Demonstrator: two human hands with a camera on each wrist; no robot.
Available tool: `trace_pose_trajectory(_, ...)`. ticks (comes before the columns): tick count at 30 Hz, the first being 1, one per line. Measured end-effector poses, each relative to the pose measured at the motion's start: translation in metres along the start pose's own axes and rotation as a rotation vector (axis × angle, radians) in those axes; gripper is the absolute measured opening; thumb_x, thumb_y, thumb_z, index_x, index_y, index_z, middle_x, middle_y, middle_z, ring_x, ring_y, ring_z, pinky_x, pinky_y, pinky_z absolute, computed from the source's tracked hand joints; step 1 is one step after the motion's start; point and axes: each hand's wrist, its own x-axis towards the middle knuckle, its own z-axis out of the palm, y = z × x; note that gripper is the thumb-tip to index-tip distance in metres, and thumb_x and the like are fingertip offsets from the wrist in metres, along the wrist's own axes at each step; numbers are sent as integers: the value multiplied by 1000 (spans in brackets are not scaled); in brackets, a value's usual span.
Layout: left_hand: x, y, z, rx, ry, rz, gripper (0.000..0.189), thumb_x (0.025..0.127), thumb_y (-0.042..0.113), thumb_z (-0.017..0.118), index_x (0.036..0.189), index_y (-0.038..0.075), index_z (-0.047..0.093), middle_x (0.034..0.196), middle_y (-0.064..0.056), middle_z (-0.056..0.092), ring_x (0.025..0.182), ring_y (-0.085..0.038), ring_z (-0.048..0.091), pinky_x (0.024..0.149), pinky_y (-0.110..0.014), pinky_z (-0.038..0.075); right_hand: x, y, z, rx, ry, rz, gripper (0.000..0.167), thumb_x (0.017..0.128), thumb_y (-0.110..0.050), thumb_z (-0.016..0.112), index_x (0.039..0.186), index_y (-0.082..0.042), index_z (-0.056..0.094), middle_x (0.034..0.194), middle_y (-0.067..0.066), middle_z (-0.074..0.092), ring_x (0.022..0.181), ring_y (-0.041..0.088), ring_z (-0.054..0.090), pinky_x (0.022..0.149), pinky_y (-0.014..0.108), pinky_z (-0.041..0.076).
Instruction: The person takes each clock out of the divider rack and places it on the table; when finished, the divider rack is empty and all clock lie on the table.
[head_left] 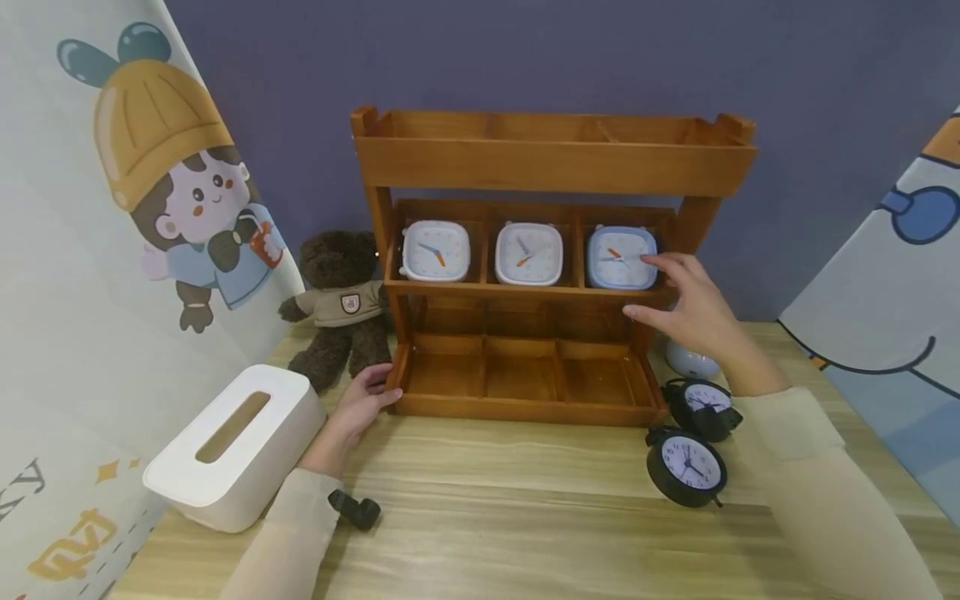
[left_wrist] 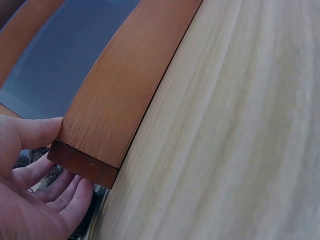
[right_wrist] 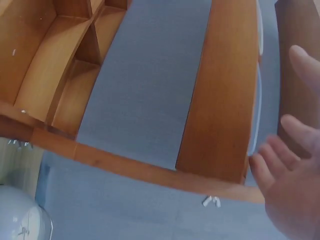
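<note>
A brown wooden rack [head_left: 555, 167] of three tiers stands against the wall. Three square clocks sit in its middle tier: a white clock [head_left: 437, 252] at left, another white clock [head_left: 528, 253] in the centre, and a blue-rimmed clock [head_left: 621, 257] at right. My right hand [head_left: 693, 308] is at the blue-rimmed clock, index fingertip overlapping its right edge and thumb spread below, near the tier's front board [right_wrist: 220, 95]. At the rack's lower left corner, my left hand [head_left: 363, 404] holds the end of the bottom board [left_wrist: 115, 95], thumb on its upper edge, fingers around the end.
Left of the rack sits a brown teddy bear [head_left: 341, 304], with a white tissue box [head_left: 243, 446] in front. To the right stand two black alarm clocks, one nearer [head_left: 686, 467] and one behind [head_left: 697, 407], plus a rounded pale clock [head_left: 692, 360] by the rack.
</note>
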Motion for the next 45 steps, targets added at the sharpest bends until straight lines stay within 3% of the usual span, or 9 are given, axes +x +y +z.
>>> trace_pose_trajectory(5, -1, -1, -1, 0, 4, 4, 53, 92, -4, 60, 141, -8, 39, 136, -29, 42, 123, -41, 44, 96, -42, 39, 19, -4, 9, -19, 57, 49, 87, 81, -35, 80, 146, 3, 37, 144, 28, 28, 129, 47, 31, 101, 61, 27)
trace_pose_trajectory(12, -2, -1, -2, 8, 3, 1, 53, 92, -4, 60, 141, -8, 39, 136, -29, 42, 124, -41, 44, 96, -43, 38, 37, -11, 21, 27, 104, 158, 97, 80, -37, 80, 152, 1, 26, 150, 26, 18, 130, 47, 25, 98, 63, 29)
trace_pose_trajectory(26, -2, -1, -3, 11, 8, -1, 53, 92, -4, 61, 141, -8, 39, 136, -30, 42, 123, -41, 43, 96, -43, 38, 56, -15, 24, 27, 48, 235, 108, 78, -37, 81, 153, 3, 15, 152, 26, 9, 135, 48, 17, 101, 62, 27)
trace_pose_trajectory(35, -2, -1, -2, 14, 9, 0, 53, 92, -3, 61, 141, -8, 39, 136, -30, 42, 123, -42, 44, 96, -43, 38, 60, -15, 22, 32, 18, 259, 112, 77, -37, 81, 154, 2, 10, 151, 30, 10, 129, 50, 28, 102, 60, 28)
trace_pose_trajectory(45, -1, -1, 0, 7, 6, 4, 53, 92, -3, 61, 140, -8, 40, 135, -29, 43, 122, -41, 45, 94, -40, 40, 54, -14, 28, 7, 113, 232, 109, 76, -37, 80, 154, 1, 15, 148, 29, 17, 124, 48, 32, 97, 60, 33)
